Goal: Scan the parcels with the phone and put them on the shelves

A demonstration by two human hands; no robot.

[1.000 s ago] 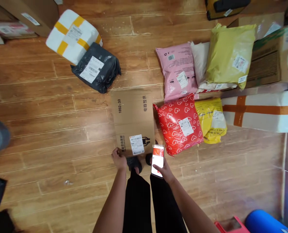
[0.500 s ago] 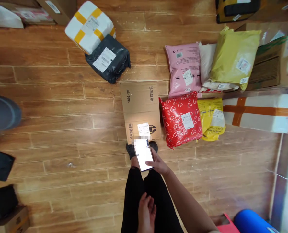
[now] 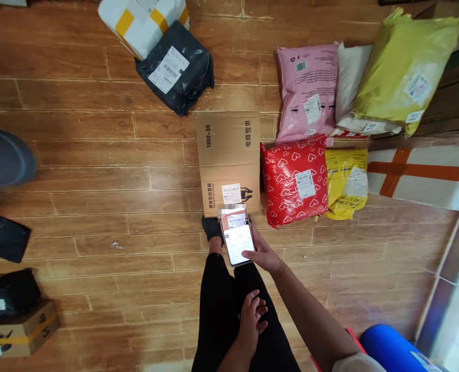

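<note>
A smartphone (image 3: 240,247) rests in my right hand (image 3: 267,253), its lit screen showing a label picture above a white panel, with my thumb on the lower part. Just beyond it lies a flat-topped cardboard box (image 3: 229,150) bearing black print and a white shipping label (image 3: 231,194) at its near end. My left hand (image 3: 253,316) hovers empty over my legs, its fingers loosely curled and apart. Close to the right of the box sits a red heart-patterned parcel (image 3: 285,194) with its own label.
Pink (image 3: 302,82) and olive-yellow (image 3: 399,67) parcels lie at upper right, beside a white box with orange tape (image 3: 442,168). A black parcel (image 3: 192,62) touches a white taped one (image 3: 140,23) at upper left. More packages line the left edge; a blue roll (image 3: 392,346) is at lower right.
The phone screen has gone from nearly blank white to showing a label picture above a panel. My left hand has moved up and right. The camera view has shifted slightly.
</note>
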